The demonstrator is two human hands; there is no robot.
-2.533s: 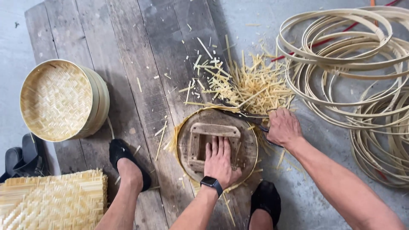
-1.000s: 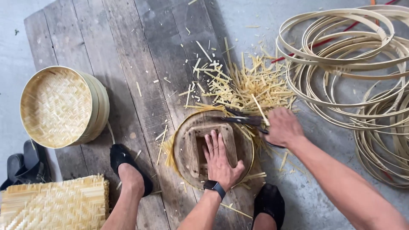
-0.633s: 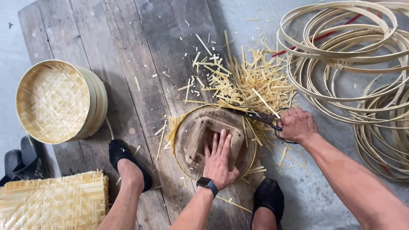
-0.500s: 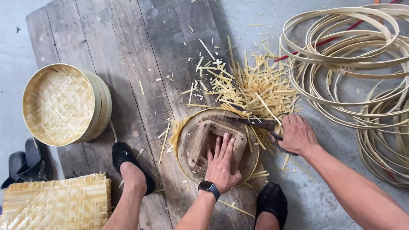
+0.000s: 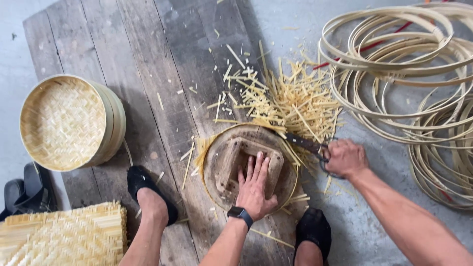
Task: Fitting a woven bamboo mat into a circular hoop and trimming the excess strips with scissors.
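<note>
Left hand: the left hand (image 5: 254,189) lies flat, fingers spread, pressing the wooden block (image 5: 249,165) onto the round form (image 5: 217,167).
Right hand: the right hand (image 5: 346,157) is clenched around the scissors (image 5: 309,146); the blades point toward the form's rim, just beyond the left fingertips.
Offcuts: bamboo trimmings (image 5: 290,98) are heaped past both hands.
Risk: blades working close to the pressing fingers could nick them; loose slivers underfoot could likely let the form slide.

Woven basket (image 5: 64,120) — bamboo hoops (image 5: 404,64), woven mats (image 5: 64,236)
</note>
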